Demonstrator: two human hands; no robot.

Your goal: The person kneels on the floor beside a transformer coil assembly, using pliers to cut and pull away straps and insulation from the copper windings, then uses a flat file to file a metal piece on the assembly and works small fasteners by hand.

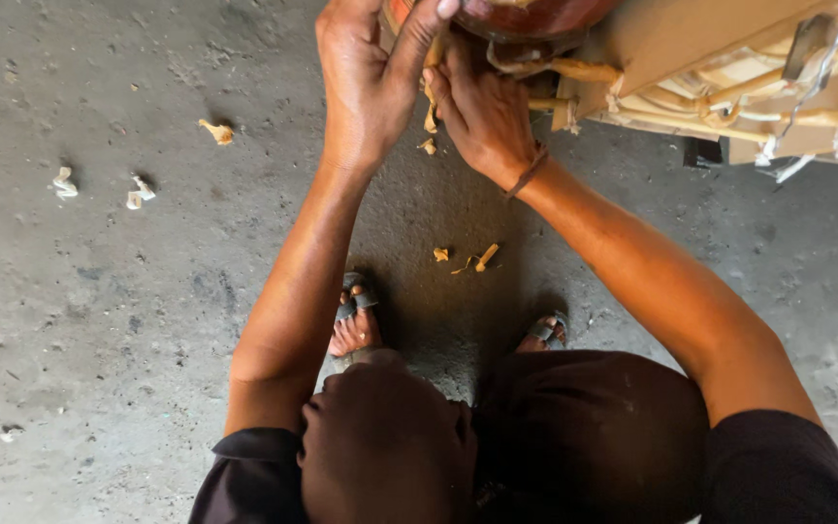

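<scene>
Up near the top edge, both hands work close together at the corner of a pale wooden frame (691, 49) bound with cane strips (574, 70). The left hand (366, 82) reaches up with its fingers (417, 39) curled against a dark reddish rounded piece (526, 17) at the frame's corner; the fingertips run out of view, so whether they truly grip it is hard to say. The right hand (485, 112), a thin band (528, 173) at its wrist, is closed around a tan cane strip (432, 92) that hangs just below the frame, touching the left hand's fingers. A twisted wire (812, 87) trails over the frame's right side. Below, on the grey concrete floor (99, 320), small cane offcuts (482, 257) lie between the forearms, just ahead of two sandalled feet (354, 325). More pale scraps (138, 191) sit well apart to the left. Dark shorts (584, 437) fill the bottom edge.
</scene>
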